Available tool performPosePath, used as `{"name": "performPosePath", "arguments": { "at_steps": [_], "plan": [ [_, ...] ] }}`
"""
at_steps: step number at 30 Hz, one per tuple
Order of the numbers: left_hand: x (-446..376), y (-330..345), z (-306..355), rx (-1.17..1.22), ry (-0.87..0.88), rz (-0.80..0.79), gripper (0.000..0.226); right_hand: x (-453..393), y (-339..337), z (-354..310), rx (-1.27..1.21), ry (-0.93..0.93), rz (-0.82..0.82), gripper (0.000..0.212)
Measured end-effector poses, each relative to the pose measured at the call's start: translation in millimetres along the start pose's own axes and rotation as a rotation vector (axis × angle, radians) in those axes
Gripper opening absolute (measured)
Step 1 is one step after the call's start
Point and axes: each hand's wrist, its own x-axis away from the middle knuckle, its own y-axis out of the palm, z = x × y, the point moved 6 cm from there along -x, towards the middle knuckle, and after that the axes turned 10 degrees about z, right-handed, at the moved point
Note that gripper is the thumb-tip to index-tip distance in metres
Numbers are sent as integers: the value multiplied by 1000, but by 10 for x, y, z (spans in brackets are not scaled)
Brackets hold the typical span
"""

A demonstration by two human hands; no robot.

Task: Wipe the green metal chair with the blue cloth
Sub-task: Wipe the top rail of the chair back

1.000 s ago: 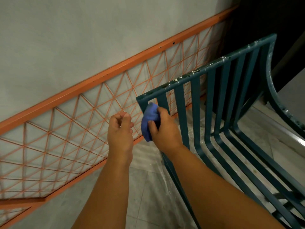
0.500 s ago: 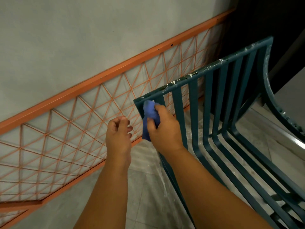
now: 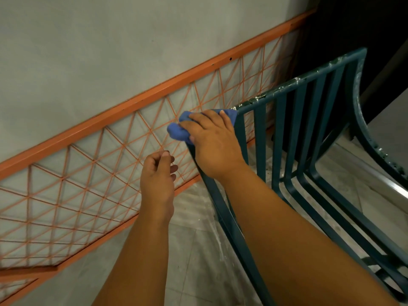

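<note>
We find the right hand [image 3: 212,138] spread flat over the blue cloth [image 3: 180,129], pressing it onto the near corner of the green metal chair [image 3: 293,133], where the top rail of the backrest meets the side upright. The fingers lie along the rail and the palm covers the bend, so the cloth wraps the corner instead of merely touching it. We judge this the reason for the flat, clamped hold: a bunched cloth under an open palm gives pressure on a narrow bar. Part of the cloth bulges out to the left of the hand, beyond the chair frame.

The left hand [image 3: 157,173] hangs in the air just beside the upright, loosely curled, holding nothing and touching nothing. It seems kept clear so the wiping arm can travel. It does not steady the chair.

The chair stands on the pale floor [image 3: 192,244], its back near the orange lattice railing [image 3: 88,173] against the grey wall [image 3: 99,51]. The top rail carries white flecks [image 3: 256,99], chipped paint or dried splatter; we cannot tell which. They begin just right of the cloth and run along toward the far corner.

Our judgement: the wipe is at an early stage on the backrest. The rail ahead, the vertical slats and the seat bars all look untouched from here. With no hand bracing the frame, a hard push along the rail could shift the chair toward the railing.
</note>
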Motion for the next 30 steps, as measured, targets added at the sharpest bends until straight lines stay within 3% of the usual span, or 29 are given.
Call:
{"name": "performPosePath", "arguments": {
  "at_steps": [3,8,14,17,20,24,26,30],
  "plan": [
    [-10,-10,35,4,17,0,14,-11,55,-137,11,131,-50,47],
    [-9,63,125,6,45,-9,11,135,12,-47,-195,-19,-49,49],
    [-10,177,263,-61,152,-65,19,-222,-18,121,6,68,-195,47],
    [-10,266,392,-103,241,-55,16,-137,12,113,-74,-25,-209,55],
    [-6,334,509,-198,352,-19,18,-68,-133,307,-147,-72,-171,50],
    [-29,430,564,-417,487,-24,23,-305,-231,524,66,80,-168,46],
    [-49,452,608,-501,580,3,25,-317,-198,457,141,135,-183,55],
    [-79,503,659,-656,717,-28,25,-52,-176,409,-34,-52,-160,60]
  ]
}}
